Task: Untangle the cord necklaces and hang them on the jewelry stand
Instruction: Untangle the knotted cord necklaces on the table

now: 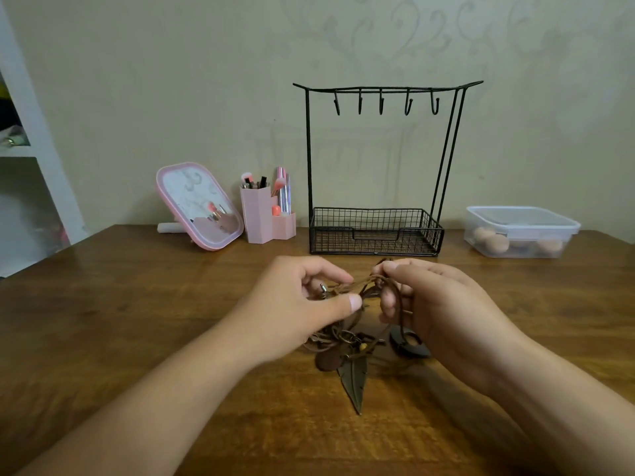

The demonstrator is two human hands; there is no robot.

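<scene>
Cord necklaces (347, 338) sit bunched on the wooden table (137, 321) before the black jewelry stand (378, 166), its hooks bare; the left hand (295, 304) and right hand (436, 304) each pinch brown strands lifted above the pile, a leaf pendant (354, 379) hanging below

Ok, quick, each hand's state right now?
Left hand: closed, pinching the tangled cord necklaces.
Right hand: closed, pinching the same tangle.
</scene>
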